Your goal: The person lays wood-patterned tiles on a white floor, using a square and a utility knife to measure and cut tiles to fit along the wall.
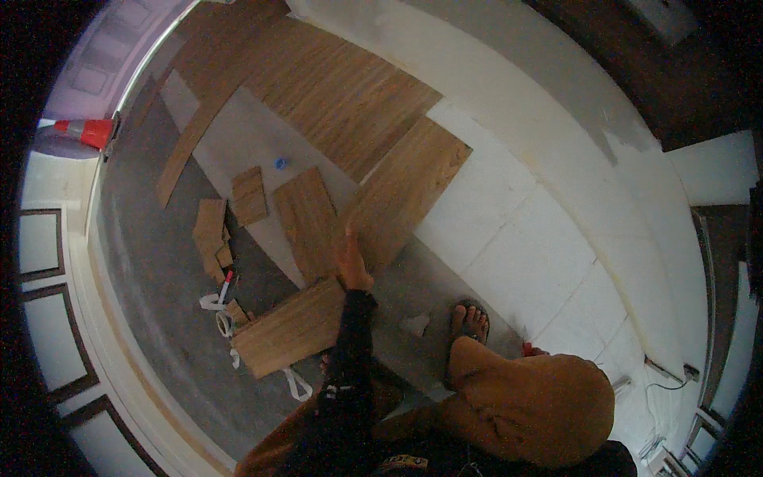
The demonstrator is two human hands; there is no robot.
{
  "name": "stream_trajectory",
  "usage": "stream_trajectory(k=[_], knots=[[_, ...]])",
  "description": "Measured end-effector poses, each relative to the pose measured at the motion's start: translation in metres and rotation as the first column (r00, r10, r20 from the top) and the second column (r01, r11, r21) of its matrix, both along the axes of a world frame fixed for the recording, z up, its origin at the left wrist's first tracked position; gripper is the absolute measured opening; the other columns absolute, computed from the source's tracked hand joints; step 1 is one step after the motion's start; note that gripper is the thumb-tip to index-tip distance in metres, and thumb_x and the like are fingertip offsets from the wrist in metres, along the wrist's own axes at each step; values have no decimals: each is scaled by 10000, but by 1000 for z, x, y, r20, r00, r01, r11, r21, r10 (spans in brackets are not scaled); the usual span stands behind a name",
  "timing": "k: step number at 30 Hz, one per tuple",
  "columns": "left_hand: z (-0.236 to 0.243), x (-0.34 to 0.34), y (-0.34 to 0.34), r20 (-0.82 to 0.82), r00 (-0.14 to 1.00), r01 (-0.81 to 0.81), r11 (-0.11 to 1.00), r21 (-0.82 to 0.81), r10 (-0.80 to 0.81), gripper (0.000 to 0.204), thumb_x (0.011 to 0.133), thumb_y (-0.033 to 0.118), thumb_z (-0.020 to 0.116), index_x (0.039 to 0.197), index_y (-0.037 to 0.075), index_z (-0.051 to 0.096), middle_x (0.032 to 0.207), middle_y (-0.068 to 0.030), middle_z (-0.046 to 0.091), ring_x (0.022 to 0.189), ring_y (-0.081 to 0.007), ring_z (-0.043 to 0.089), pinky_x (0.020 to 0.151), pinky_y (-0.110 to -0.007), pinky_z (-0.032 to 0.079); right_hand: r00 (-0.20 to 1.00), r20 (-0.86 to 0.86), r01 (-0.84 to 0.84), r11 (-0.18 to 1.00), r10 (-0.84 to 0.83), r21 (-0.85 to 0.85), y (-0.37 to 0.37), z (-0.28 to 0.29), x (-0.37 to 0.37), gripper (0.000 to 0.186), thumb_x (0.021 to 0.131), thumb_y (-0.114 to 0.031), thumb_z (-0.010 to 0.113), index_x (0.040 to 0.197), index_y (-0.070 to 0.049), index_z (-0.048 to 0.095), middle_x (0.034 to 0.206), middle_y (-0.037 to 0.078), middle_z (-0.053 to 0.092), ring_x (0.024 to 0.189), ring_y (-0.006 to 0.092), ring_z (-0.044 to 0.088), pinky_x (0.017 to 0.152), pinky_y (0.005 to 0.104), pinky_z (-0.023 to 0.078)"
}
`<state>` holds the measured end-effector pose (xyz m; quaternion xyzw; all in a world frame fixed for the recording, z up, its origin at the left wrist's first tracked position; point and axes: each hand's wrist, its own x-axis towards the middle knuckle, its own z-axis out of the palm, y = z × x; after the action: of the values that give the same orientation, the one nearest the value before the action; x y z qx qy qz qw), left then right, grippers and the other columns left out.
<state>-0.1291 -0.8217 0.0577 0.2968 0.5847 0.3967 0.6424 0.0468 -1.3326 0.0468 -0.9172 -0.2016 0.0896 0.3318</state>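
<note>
My left hand (354, 258) reaches forward with fingers extended, touching wood-look planks at the junction of an upright-grained piece (306, 215) and a longer board (409, 187). Another board (286, 326) lies just below it, beside my wrist. My right hand (538, 350) is mostly hidden behind my raised right knee, at a small red object (526, 348) that I cannot make out; its fingers are barely visible. My sandalled right foot (469, 318) rests on the grey floor.
Laid planks (334, 79) border white tiles (509, 254) and a pale wall. Offcuts (213, 234), a red-handled tool (226, 282), white tape (224, 324) and a blue object (280, 164) lie around. A traffic cone (87, 133) is at far left, a cable (653, 388) at right.
</note>
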Motion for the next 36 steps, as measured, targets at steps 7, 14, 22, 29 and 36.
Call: stream_trajectory(k=[7,14,22,29,36], knots=[[-77,-30,15,-153,988,1,1000,18,2,621,963,425,588,1432,31,488,1395,-98,543,1255,-213,505,1076,-403,367,999,8,-47,997,46,68,12,-13,12,289,822,-203,700,1025,-30,589,976,157,605,906,350,539,811,468,447],[-20,52,12,-7,1000,6,1000,-7,-6,717,918,501,667,1418,21,486,1394,-92,517,1299,-189,456,1084,-341,347,997,78,-7,998,2,57,43,-9,11,141,809,-56,651,922,-21,573,891,160,578,842,339,535,754,437,458],[-23,57,20,-33,988,-148,982,115,153,747,887,446,742,1375,-41,453,1355,-151,528,1245,-244,494,1060,-353,371,997,-73,-12,1000,11,-23,54,7,1,124,862,-91,638,919,-18,556,942,142,569,865,293,571,803,419,473],[-27,68,31,-242,881,-294,871,393,406,596,938,284,687,1335,-94,454,1304,-212,544,1220,-301,524,1057,-390,397,997,-45,-56,966,69,251,67,-12,11,251,915,-187,621,1089,-8,596,934,120,564,708,213,563,651,358,480],[-37,71,30,-672,630,15,859,511,389,636,945,348,661,1383,-58,445,1358,-246,484,1263,-379,460,1098,-473,339,991,10,-134,974,135,182,105,2,19,251,914,-199,611,1078,-9,622,891,93,562,652,172,520,605,320,445]])
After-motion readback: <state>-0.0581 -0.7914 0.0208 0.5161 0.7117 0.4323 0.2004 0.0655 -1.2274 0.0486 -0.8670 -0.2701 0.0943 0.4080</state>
